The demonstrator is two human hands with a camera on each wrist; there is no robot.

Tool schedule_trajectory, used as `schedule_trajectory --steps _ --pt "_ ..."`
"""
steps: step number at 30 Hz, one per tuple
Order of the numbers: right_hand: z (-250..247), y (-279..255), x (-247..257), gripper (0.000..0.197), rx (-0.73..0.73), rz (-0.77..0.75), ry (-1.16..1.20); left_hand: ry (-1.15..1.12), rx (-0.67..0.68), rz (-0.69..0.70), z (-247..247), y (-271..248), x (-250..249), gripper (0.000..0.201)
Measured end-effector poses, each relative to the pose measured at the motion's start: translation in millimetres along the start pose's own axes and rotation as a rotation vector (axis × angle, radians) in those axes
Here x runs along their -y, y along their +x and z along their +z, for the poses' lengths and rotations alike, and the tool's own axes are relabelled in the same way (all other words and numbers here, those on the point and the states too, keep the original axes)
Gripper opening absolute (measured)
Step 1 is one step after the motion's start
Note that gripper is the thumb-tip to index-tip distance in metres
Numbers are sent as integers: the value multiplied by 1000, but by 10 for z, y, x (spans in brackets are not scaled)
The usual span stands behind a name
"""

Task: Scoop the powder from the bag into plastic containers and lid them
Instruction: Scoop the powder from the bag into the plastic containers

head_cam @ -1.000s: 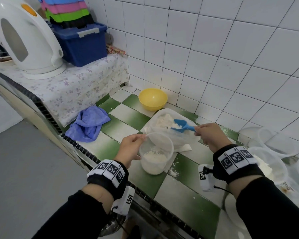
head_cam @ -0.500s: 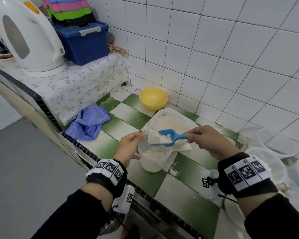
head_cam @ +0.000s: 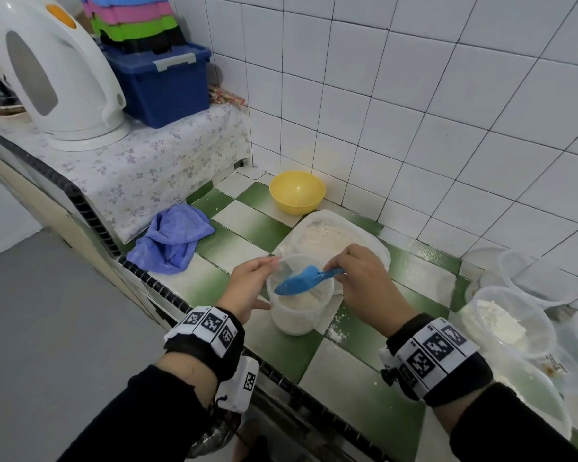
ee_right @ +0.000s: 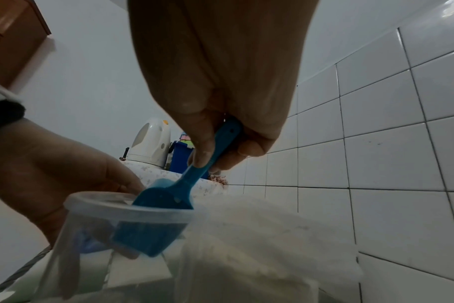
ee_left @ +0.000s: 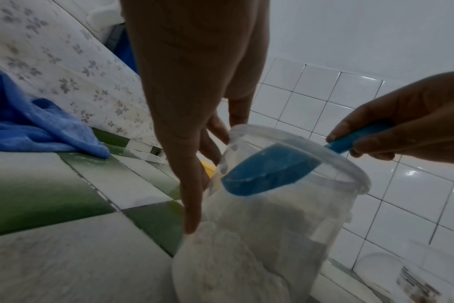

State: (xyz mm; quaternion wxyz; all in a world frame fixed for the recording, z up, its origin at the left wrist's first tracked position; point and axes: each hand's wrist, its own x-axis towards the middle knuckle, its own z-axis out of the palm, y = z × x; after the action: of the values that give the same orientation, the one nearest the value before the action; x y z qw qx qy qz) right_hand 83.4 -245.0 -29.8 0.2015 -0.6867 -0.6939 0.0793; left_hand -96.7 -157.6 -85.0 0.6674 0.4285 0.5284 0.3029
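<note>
Head cam looks steeply down over the worktop (head_cam: 264, 228) corner. Wrist cams sit low, close, angled up along each hand — all three share the container (head_cam: 299, 295) (ee_left: 285, 205) (ee_right: 122, 221).

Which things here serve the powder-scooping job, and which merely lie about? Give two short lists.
In use: blue scoop, plastic container being filled, bag of powder, spare containers, left hand, right hand.

Lying about: yellow bowl, blue cloth, kettle, blue storage box.
</note>
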Motion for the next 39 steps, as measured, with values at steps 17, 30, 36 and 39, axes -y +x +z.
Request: schedule_trajectory --steps 17,30,36,39 --pt "-620 157 -410 17 -78 470 432 31 -33 -1 -35 122 -47 20" --pt "204 656 -531 38 49 327 -223 67 -25 -19 -37 177 -76 22" --pt "120 634 -430 31 89 459 -11 57 -26 -27 -21 175 -75 23" --pt "73 615 -401 23 36 530 122 49 -36 -32 -3 156 -70 23"
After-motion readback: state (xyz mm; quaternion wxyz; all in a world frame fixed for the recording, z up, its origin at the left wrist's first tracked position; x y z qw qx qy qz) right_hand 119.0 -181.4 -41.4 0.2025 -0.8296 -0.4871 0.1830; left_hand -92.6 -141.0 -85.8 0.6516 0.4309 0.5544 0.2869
